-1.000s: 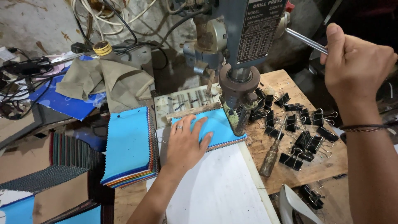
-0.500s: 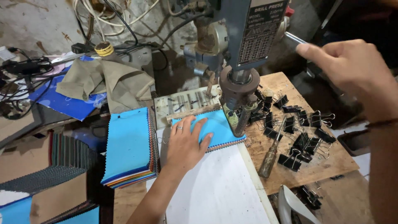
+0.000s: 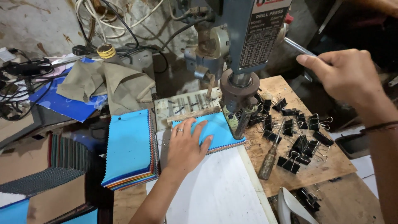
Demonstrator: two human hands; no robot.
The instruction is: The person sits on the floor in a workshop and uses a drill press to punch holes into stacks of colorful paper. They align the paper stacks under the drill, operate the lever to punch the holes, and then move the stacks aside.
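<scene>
Head view, swatch stack (image 3: 217, 128) under left fingers (image 3: 195, 128)

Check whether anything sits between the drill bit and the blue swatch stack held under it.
Nothing visible does. The drill bit comes down over the right corner of the blue swatch stack. The left hand presses flat on the stack, off to the left of the bit. The right hand grips the feed handle.

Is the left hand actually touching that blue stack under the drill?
Touching. The head view shows the left hand lying flat, fingers spread, on the blue swatch stack.
</scene>
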